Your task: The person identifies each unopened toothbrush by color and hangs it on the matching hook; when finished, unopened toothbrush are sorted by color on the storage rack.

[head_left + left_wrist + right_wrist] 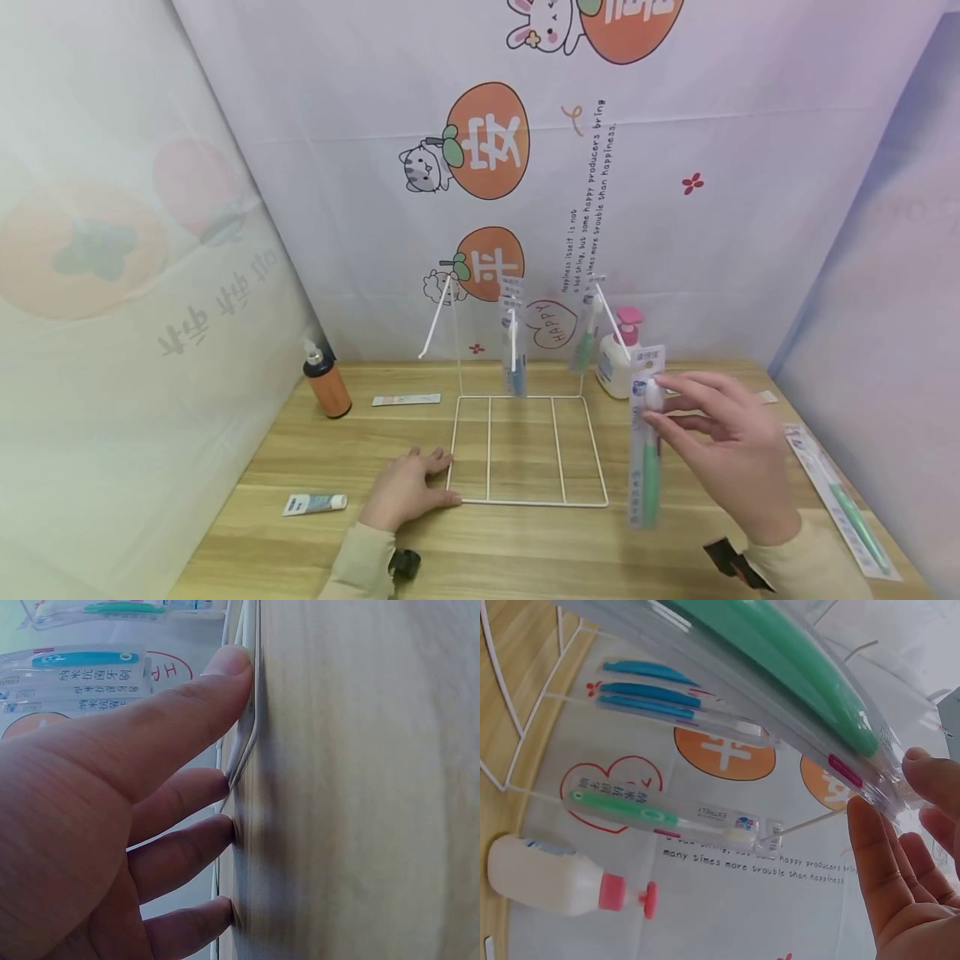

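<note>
Wooden tabletop (525, 550) carries a white wire rack (525, 450) at centre, two packaged toothbrushes hanging from its pegs. At 7 o'clock the left hand (408, 492), fingers straight, presses the rack's base edge, seemingly to steady it. At 4 o'clock the right hand (731, 450) pinches a green packaged toothbrush (647, 450) by its top, dangling beside the rack's right peg (613, 325).

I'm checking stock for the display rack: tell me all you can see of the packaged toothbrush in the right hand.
The packaged toothbrush is a green-handled brush sealed in a clear plastic sleeve with a white printed header. It hangs upright beside the wire rack, clear of the table, pinched at its top by the right hand.
</note>
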